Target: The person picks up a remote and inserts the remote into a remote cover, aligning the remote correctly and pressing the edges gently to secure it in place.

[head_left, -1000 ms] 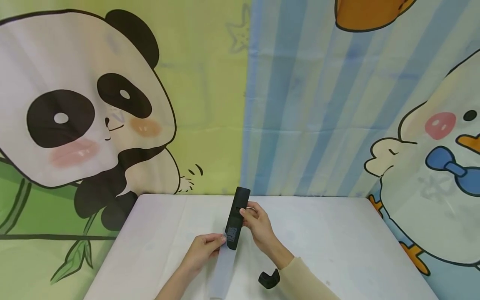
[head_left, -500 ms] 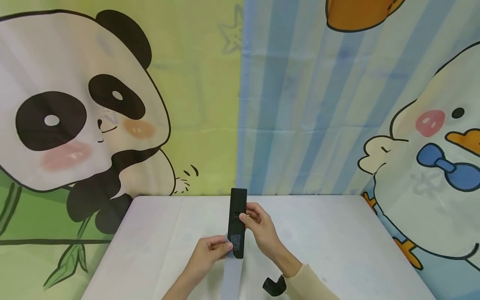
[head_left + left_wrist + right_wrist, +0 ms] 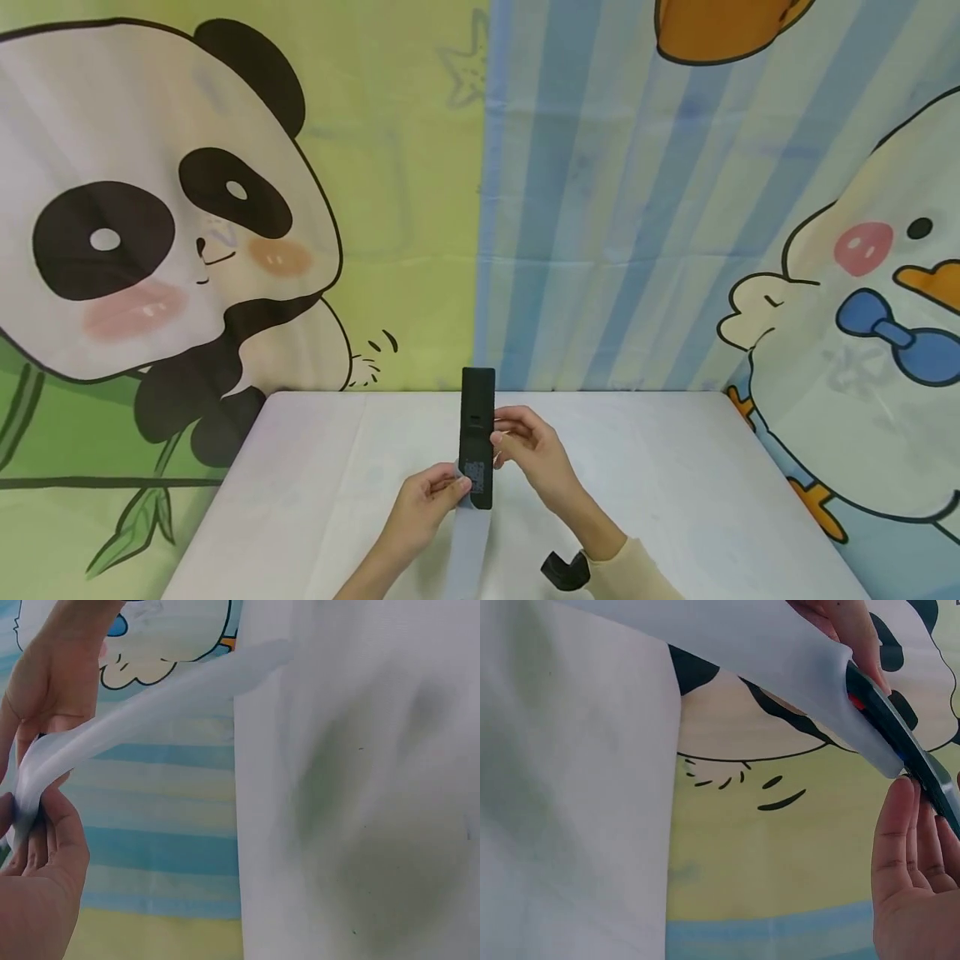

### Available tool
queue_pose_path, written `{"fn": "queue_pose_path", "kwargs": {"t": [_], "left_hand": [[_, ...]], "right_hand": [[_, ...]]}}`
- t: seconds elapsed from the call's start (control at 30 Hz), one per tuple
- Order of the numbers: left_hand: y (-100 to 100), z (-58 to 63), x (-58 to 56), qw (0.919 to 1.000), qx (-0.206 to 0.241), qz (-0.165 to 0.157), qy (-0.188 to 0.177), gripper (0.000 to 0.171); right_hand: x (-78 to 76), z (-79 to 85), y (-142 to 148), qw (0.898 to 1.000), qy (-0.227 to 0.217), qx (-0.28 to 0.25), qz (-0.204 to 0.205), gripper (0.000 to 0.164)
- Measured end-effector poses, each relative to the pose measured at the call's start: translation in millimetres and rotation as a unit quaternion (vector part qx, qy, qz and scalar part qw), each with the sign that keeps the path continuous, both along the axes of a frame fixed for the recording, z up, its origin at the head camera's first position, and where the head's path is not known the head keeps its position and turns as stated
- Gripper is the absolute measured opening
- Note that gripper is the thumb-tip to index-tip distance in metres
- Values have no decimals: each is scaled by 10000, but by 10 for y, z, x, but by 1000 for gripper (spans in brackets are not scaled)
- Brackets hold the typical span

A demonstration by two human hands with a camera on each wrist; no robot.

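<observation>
A black remote control [image 3: 477, 400], its back with a printed label turned to the head camera, stands near upright above the table. Its lower end sits in the mouth of a translucent whitish sleeve [image 3: 468, 546], which hangs down limply. My left hand [image 3: 423, 504] pinches the sleeve's edge against the remote, thumb over the label's lower corner. At the remote's right edge, my right hand [image 3: 543, 462] holds it with thumb and fingers. From the right wrist, the sleeve [image 3: 780, 645] wraps one side of the remote [image 3: 900, 731]. The left wrist view shows the sleeve [image 3: 142, 712] trailing away from the fingers.
A white table [image 3: 675, 483] spreads beneath both hands. Beside the right cuff is a small black curved piece [image 3: 566, 572]. A cloth backdrop [image 3: 420, 208] with a panda and a duck hangs behind the table's far edge.
The remote has swung from a tilt to near upright. My left thumb has come further over its lower end; my right thumb has slid from its back to its right edge.
</observation>
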State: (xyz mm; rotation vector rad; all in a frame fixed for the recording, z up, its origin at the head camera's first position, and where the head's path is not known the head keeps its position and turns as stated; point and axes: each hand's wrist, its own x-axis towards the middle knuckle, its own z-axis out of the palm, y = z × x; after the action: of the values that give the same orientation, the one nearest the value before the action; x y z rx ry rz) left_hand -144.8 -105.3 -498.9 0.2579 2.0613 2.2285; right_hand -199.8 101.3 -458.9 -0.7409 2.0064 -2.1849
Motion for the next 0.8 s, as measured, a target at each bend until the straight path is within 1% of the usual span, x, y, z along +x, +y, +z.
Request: {"fn": "queue_pose_path", "kwargs": {"t": [0.07, 0.17, 0.27, 0.4, 0.5, 0.6, 0.7, 0.8], "left_hand": [[2, 1, -1, 9999, 96, 52, -88, 33], [-1, 15, -4, 9990, 278, 192, -294, 37], [-3, 27, -15, 9970, 498, 361, -477, 42], [2, 37, -27, 9938, 819, 433, -609, 45], [8, 45, -27, 9920, 981, 409, -674, 46], [14, 48, -23, 9900, 1161, 299, -739, 45], [16, 49, -13, 9868, 1372, 152, -843, 43], [15, 50, -3, 9853, 1474, -24, -860, 43]], "right_hand": [[37, -24, 37, 9996, 208, 177, -14, 28], [94, -63, 82, 9975, 492, 497, -9, 17], [157, -90, 117, 9944, 670, 790, 214, 6], [215, -129, 138, 9890, 804, 970, 779, 15], [231, -167, 135, 9853, 864, 1025, 1062, 18], [239, -194, 131, 9837, 861, 1071, 1161, 20], [247, -206, 128, 9837, 785, 1130, 1158, 22], [256, -210, 128, 9839, 700, 1185, 1141, 22]]}}
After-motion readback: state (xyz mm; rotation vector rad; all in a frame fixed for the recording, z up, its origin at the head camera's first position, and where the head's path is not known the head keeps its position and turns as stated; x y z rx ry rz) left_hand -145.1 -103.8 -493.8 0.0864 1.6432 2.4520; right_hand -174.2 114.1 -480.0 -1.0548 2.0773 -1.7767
